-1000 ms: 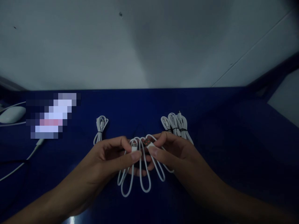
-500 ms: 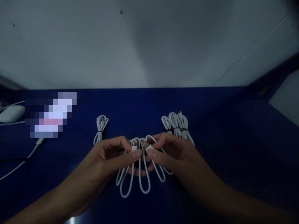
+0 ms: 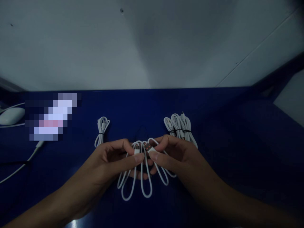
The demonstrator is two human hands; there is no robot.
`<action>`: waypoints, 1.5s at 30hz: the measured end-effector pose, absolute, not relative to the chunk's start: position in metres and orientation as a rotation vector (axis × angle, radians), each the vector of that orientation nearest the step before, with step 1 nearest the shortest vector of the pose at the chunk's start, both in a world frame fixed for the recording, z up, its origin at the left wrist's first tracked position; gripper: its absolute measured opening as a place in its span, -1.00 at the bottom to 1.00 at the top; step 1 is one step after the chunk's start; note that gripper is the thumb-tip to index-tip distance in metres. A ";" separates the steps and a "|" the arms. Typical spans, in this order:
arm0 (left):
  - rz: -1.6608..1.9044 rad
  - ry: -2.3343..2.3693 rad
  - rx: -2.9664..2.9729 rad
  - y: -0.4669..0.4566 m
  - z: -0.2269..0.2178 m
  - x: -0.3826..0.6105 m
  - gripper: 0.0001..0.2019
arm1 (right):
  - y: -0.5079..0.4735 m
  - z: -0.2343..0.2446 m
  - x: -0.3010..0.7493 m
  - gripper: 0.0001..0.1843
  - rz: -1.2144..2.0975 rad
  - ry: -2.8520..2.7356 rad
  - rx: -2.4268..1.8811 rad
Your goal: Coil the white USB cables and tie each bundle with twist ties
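A white USB cable (image 3: 147, 193) is folded into several loops and held between both hands, just above the blue table. My left hand (image 3: 111, 160) pinches the loops and a small metal-tipped plug (image 3: 137, 149) under its thumb. My right hand (image 3: 177, 155) grips the other side, its thumb on the larger USB plug (image 3: 148, 147), which tilts to the upper left. The loops hang down below the thumbs. Some fingertips show behind the cable; the rest of the fingers are partly hidden.
One tied white cable bundle (image 3: 102, 129) lies beyond my left hand. Several tied bundles (image 3: 181, 126) lie side by side beyond my right hand. At left are a pixelated bright object (image 3: 54, 115), a white cord (image 3: 29, 158) and a white rounded object (image 3: 11, 116). A pale wall (image 3: 95, 47) rises behind the blue table (image 3: 133, 107).
Almost nothing differs. Both hands keep the same grip on the folded cable, and the whole view has shifted very slightly.
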State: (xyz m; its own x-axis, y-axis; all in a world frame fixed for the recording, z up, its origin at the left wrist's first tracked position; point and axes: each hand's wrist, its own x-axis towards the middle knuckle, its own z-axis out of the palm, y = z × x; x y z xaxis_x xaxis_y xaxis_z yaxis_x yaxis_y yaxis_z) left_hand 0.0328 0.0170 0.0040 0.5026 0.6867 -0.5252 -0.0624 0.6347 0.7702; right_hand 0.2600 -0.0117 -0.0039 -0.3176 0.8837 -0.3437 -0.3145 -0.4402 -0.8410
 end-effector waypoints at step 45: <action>0.512 0.915 0.802 0.018 0.002 0.033 -0.83 | -0.010 -0.003 0.258 -0.75 1.871 -0.824 -1.064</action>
